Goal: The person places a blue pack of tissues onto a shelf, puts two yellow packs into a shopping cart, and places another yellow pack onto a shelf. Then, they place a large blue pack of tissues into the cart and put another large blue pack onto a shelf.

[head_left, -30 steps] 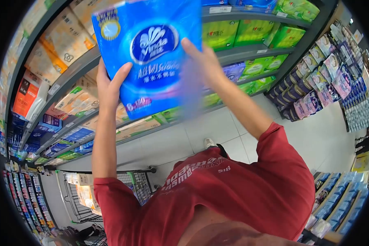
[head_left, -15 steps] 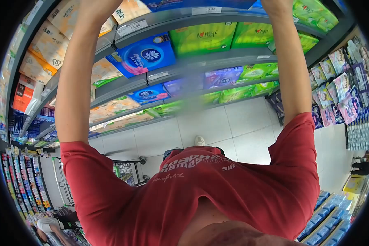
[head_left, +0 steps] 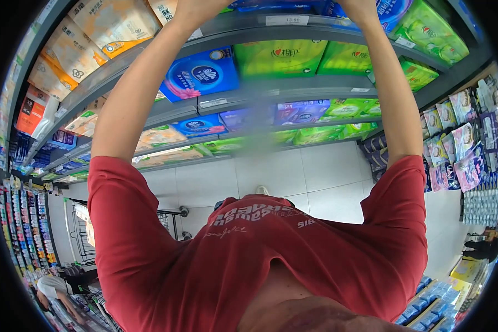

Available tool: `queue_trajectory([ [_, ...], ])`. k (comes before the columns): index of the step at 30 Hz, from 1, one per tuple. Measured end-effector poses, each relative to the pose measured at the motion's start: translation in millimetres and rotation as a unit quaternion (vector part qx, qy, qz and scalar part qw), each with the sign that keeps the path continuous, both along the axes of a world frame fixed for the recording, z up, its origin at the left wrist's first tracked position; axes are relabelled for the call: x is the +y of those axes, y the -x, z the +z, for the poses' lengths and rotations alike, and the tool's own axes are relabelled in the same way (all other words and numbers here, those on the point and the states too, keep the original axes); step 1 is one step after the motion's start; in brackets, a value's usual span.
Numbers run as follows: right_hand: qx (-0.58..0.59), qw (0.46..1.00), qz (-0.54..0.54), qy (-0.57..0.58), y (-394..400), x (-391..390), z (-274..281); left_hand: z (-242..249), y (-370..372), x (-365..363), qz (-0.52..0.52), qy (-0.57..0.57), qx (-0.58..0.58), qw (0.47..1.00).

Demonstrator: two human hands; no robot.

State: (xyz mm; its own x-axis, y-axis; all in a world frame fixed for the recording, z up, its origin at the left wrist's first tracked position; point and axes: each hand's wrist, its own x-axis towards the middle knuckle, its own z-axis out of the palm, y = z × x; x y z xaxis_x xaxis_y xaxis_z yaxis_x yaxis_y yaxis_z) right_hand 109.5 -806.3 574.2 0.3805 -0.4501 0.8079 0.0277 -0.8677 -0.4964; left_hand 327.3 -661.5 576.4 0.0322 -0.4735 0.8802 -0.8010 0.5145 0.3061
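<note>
My left hand (head_left: 198, 9) is at the top edge, above the upper shelf, and its fingers are cut off by the frame. On the other side of the price tag, my right hand (head_left: 357, 8) reaches over the same shelf with its fingers out of view. Blue tissue packs (head_left: 282, 6) show in part between the two hands. Whether either hand touches them cannot be seen. Beside the right hand are a blue pack (head_left: 392, 12) and green tissue packs (head_left: 430, 32).
Lower shelves hold a blue Vinda pack (head_left: 200, 76) and green packs (head_left: 279, 58). Orange-white packs (head_left: 113, 25) stand at upper left. A shopping cart (head_left: 83, 232) is at left, near a bent-over person (head_left: 61, 288). Hanging bags (head_left: 462, 138) line the right side.
My left hand has moved right, closer to my right hand. The large blue pack edge between the hands has moved up and back; smaller parts of blue packs show there now.
</note>
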Motion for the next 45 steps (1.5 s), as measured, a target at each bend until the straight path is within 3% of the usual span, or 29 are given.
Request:
queue_trajectory([
  [3,-0.014,0.998,0.024,-0.061,0.6,-2.2,-5.3,-4.3,4.7,-1.0,0.020,0.022,-0.024,0.999],
  [7,0.003,0.999,0.008,-0.046,3.9,-3.1,-7.7,-9.5,10.8,-0.6,0.005,-0.016,-0.004,1.000],
  [10,0.037,0.989,0.042,-0.139,6.6,6.8,-1.1,-14.1,9.1,-8.6,-0.009,-0.041,0.022,0.999],
  [14,-0.013,0.996,0.038,-0.084,0.7,-2.7,-10.5,-14.0,4.4,-21.5,-0.051,-0.040,0.053,0.996],
  [17,-0.107,0.972,0.128,-0.162,-3.4,-3.8,-6.8,-7.7,2.1,-24.4,-0.078,-0.054,0.076,0.993],
  [19,-0.002,0.980,0.103,-0.171,0.3,-8.8,-1.4,-5.7,1.9,-26.8,-0.073,-0.063,0.082,0.992],
  [22,-0.002,0.965,0.086,-0.249,2.6,-1.1,6.5,-0.6,0.7,-29.3,-0.106,-0.064,0.089,0.988],
  [26,0.032,0.969,0.041,-0.242,2.0,-10.8,11.2,2.4,1.2,-29.5,-0.090,-0.075,0.092,0.989],
  [28,0.030,0.988,0.076,-0.128,0.6,-19.9,9.4,2.0,0.0,-29.2,-0.090,-0.077,0.095,0.988],
  [31,0.034,0.992,0.090,-0.078,-0.8,-18.9,13.4,3.2,0.6,-27.7,-0.068,-0.085,0.089,0.990],
  [32,0.034,0.992,0.090,-0.078,0.9,-14.2,17.0,2.6,1.9,-27.2,-0.061,-0.077,0.089,0.991],
  [34,0.070,0.956,0.089,-0.270,6.8,-2.3,22.0,0.5,3.1,-27.3,-0.056,-0.071,0.088,0.992],
  [38,0.082,0.969,0.069,-0.220,4.5,-9.8,20.2,-1.2,-1.8,-33.8,-0.081,-0.061,0.086,0.991],
  [40,0.054,0.986,0.081,-0.139,0.3,-13.7,19.0,-1.4,-5.5,-38.1,-0.107,-0.057,0.105,0.987],
  [41,0.085,0.971,0.070,-0.211,4.1,-6.9,24.7,-1.1,-7.5,-39.6,-0.118,-0.071,0.111,0.984],
  [45,0.089,0.981,0.074,-0.156,3.2,-12.9,19.6,-3.1,-7.2,-37.9,-0.122,-0.090,0.121,0.981],
])
